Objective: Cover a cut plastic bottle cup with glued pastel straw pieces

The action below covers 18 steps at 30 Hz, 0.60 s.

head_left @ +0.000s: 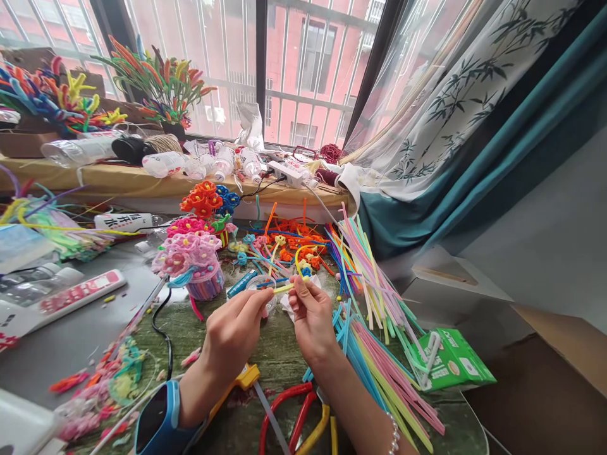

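Between my two hands, above the middle of the table, runs a yellow pipe cleaner [283, 289]. My left hand [234, 325] pinches one end of it, fingers pressed together. Closed on the other end is my right hand [310, 316], with a yellow length curving up behind its fingers. Just beyond my fingertips, a small clear dish [260, 284] and a teal tube [241, 284] lie on the table. Left of them stands a pot of pink pipe-cleaner flowers [190, 256]. A yellow glue gun [247, 376] lies beneath my left wrist, beside red-handled pliers [284, 411].
Bundles of pastel pipe cleaners [384, 366] spread at the right, beside a green packet [455, 360]. Orange pipe-cleaner pieces [294, 234] lie at the back. A black cable [164, 335] crosses the left side. Plastic bottles [164, 164] and a power strip [287, 174] line the windowsill.
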### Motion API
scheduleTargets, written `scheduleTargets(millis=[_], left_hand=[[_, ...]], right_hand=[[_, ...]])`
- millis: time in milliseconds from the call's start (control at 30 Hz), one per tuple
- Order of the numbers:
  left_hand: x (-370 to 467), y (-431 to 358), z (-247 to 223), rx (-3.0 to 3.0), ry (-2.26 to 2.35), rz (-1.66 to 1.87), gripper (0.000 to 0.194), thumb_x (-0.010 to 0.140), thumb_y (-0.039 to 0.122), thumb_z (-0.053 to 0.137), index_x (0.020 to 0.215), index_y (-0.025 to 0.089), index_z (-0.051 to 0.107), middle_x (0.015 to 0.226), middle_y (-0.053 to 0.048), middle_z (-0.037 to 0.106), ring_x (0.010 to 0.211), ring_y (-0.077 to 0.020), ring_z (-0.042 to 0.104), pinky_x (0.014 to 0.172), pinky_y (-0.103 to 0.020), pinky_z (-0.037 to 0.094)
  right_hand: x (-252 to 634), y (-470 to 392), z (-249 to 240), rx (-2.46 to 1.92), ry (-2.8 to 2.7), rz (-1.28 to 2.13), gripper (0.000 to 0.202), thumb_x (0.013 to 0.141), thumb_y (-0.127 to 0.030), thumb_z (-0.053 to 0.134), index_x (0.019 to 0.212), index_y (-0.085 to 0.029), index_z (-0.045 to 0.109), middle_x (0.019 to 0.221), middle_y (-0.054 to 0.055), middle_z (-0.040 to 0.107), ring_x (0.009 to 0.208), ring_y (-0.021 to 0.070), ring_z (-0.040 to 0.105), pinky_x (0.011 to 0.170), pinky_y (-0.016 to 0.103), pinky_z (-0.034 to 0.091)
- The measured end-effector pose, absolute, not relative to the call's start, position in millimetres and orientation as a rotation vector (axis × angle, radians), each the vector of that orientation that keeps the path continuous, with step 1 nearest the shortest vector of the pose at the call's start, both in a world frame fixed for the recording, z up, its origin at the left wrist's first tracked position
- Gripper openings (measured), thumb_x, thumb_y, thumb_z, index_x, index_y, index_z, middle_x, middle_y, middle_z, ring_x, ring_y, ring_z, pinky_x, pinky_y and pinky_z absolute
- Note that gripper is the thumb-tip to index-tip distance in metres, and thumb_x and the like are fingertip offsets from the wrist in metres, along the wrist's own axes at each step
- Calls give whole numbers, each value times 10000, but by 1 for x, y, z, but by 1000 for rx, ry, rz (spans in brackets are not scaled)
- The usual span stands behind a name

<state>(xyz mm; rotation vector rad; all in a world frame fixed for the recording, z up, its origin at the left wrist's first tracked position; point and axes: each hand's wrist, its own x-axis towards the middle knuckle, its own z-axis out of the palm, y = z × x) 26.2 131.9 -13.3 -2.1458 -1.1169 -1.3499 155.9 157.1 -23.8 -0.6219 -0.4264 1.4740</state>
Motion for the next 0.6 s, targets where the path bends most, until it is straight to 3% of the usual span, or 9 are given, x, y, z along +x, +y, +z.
scheduleTargets(millis=[200,400,600], left_hand=[[29,131,-5,-2290,-1555,-1768,97,869,215,653,867,139,713,636,11,712,471,-90,625,494,-169,500],[29,131,3,-2373,-1952,-2434,180,821,323,679,836,144,696,658,0,692,498,-116,599,431,-200,489],[23,133,8,-2303,-2021,-2518,187,815,328,661,770,147,677,595,16,654,489,-102,552,442,-189,440]], right_hand=[[158,159,-24,-600,-438,1476,301,497,-327,945,670,-166,758,589,-19,665,479,39,549,454,109,455],[159,158,-24,-581,-561,1544,279,579,-352,911,717,-166,755,591,-17,681,492,52,599,475,115,470],[176,168,-19,-685,-835,1501,265,643,-365,865,755,-155,748,606,1,697,494,84,637,455,143,460]])
